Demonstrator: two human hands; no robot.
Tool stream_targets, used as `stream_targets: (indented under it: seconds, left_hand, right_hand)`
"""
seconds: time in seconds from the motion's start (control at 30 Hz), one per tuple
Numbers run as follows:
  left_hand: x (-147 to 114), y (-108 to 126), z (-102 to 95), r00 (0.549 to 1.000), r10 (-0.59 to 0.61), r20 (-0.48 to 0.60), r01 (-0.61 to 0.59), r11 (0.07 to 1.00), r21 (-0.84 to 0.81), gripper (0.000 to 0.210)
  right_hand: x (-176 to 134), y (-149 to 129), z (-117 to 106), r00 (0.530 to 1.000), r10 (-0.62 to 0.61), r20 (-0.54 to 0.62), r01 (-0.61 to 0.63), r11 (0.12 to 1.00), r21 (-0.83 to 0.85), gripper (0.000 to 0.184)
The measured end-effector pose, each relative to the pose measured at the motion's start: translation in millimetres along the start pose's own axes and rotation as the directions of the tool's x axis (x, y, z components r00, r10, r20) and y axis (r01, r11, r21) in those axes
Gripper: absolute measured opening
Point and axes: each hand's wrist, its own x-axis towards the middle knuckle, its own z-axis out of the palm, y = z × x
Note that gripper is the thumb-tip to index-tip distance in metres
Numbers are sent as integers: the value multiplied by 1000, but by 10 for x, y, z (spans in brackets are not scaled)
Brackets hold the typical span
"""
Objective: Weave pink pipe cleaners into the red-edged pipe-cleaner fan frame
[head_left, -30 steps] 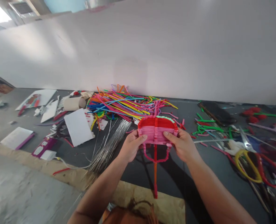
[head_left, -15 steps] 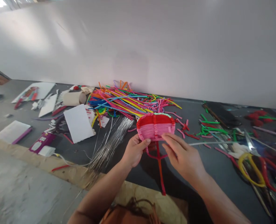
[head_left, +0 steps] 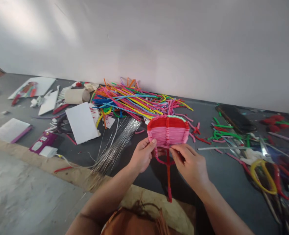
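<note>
A pipe-cleaner craft piece is held up in front of me, with a red band over pink rows, a red centre rib and a mint-green strip on its top edge. Below the rows, its curved pink lower frame is bare, and a red-orange stem hangs down. My left hand is closed on the lower left edge, thumb in front. At the bottom of the rows, my right hand pinches a pink pipe cleaner. Its fingertips partly hide the lower right edge.
Behind the piece lies a heap of coloured pipe cleaners, with thin metal wires to its left. White card and a cardboard tube sit farther left. Scissors, green cuttings and a phone are at right.
My right hand has gone from fingers laid over the pink rows to a pinch at their lower edge. The craft piece sits slightly farther right in view; my left hand still holds it.
</note>
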Motion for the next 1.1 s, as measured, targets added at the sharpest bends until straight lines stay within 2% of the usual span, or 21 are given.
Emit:
stream_targets:
  seconds: [0.13,0.37,0.57,0.8,0.93,1.1]
  left_hand:
    - [-3,-5,-18,1000,8,4,-8,999,46,28]
    - [17,-25,-82,996,-3,89,-14,982,186,27]
    - [12,-49,-27,999,49,-3,-47,961,273,17]
    - [29,-84,-20,990,140,-19,-130,955,267,11]
    - [36,-88,-12,985,172,-17,-164,961,223,13]
    - [13,-64,1,991,131,-10,-128,978,166,14]
  right_hand:
    - [-21,38,32,1000,17,-12,-18,999,-47,7]
    - [-31,90,24,999,52,-12,-53,997,-64,8]
    - [-17,78,36,999,53,0,-53,997,-50,8]
    - [14,25,11,998,53,-29,-52,997,53,5]
    - [21,-38,-39,998,59,3,-59,981,187,8]
    - [9,-115,-61,995,-77,62,49,928,370,16]
